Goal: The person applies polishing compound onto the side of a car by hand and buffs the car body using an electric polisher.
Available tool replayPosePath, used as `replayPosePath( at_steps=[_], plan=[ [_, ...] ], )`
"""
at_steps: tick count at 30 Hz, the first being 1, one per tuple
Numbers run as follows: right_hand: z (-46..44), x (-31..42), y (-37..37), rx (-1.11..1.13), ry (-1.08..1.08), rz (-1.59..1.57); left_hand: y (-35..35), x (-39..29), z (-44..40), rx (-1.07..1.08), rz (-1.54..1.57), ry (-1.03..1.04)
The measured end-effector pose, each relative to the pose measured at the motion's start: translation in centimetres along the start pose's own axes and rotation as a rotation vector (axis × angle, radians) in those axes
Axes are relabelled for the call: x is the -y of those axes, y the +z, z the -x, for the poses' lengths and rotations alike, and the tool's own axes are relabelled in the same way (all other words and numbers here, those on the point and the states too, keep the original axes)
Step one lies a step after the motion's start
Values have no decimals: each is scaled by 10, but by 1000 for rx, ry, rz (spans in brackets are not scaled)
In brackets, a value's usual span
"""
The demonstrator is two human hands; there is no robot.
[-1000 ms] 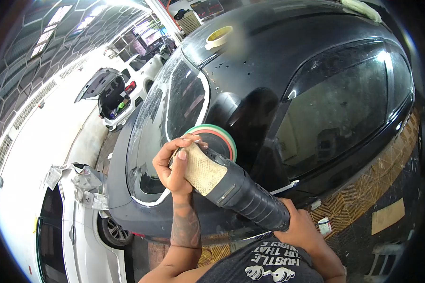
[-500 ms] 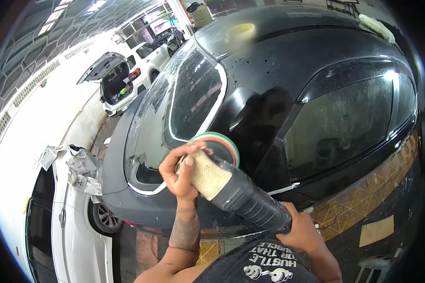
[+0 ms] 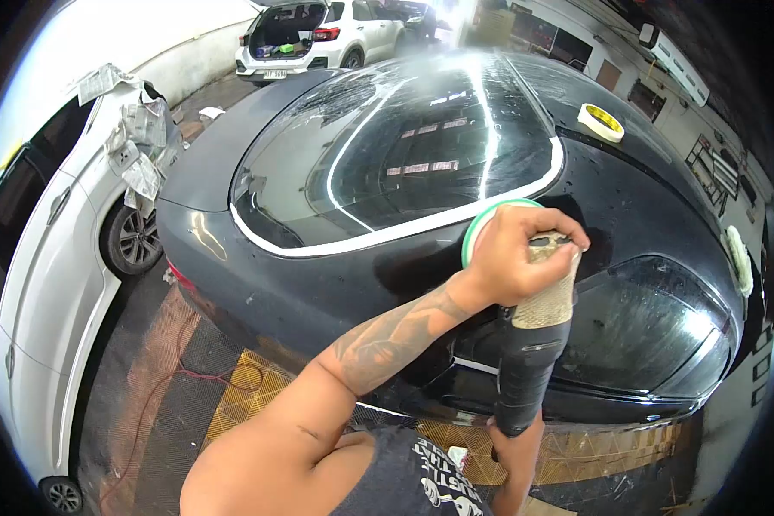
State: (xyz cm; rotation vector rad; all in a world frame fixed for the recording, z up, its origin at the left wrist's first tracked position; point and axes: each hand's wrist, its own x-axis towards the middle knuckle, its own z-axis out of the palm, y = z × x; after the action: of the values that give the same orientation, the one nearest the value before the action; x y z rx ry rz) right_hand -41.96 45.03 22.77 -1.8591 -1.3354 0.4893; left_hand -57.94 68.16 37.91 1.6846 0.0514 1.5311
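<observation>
My left hand (image 3: 529, 258) is closed over the head of a car polisher (image 3: 533, 374), where a scaly tan cover wraps the housing. Lower in the view, my right hand (image 3: 516, 447) grips the rear end of its black body; part of that hand is hidden behind the tool. The green-edged round pad (image 3: 470, 243) sits at the black car's (image 3: 387, 275) rear pillar, beside the rear window (image 3: 404, 163). Contact with the paint is hidden by my left hand. White masking tape (image 3: 318, 250) runs along the window's lower edge.
A roll of tape (image 3: 601, 123) lies on the car roof. On the roof's far right edge rests a fluffy white pad (image 3: 738, 261). A white car (image 3: 69, 249) with newspaper (image 3: 142, 129) on it stands at left. A red cord (image 3: 181, 371) trails across the floor.
The view has swung to the right. The polisher has turned more upright in view, its pad now at the pillar. My left hand has shifted over the top of its head; both hands keep hold.
</observation>
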Motion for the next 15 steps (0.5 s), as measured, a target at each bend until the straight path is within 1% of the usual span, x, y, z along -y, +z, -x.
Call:
replayPosePath(
  at_steps=[1, 2, 3, 5, 7, 8, 9, 11, 12, 13, 15],
  plan=[
    [3, 3, 6, 0, -1, 7, -9, -1, 7, -1, -40, 40],
    [5, 11, 10, 20, -2, 13, -18, -3, 13, 6, -71, 16],
    [7, 16, 14, 39, 1, 16, -25, -4, 19, 1, -49, 36],
    [9, 23, 26, 54, 21, 3, -44, -8, 35, 8, -106, -11],
    [12, 32, 37, 147, 89, -101, -63, -9, 50, 2, -128, 38],
    [14, 23, 46, 166, 31, -92, -71, -13, 60, -22, -123, 12],
    [16, 20, 53, 145, 51, -99, -79, -17, 72, -46, -118, -16],
    [22, 19, 65, 252, 38, -112, -94, -22, 100, -121, -76, -114],
    [24, 23, 72, 259, -9, -107, -102, -25, 111, -128, -81, -111],
    [28, 26, 78, 247, 5, -112, -111, -28, 120, -135, -87, -106],
    [34, 29, 88, 352, 61, -54, -126, -29, 139, -155, -91, -106]
  ],
)
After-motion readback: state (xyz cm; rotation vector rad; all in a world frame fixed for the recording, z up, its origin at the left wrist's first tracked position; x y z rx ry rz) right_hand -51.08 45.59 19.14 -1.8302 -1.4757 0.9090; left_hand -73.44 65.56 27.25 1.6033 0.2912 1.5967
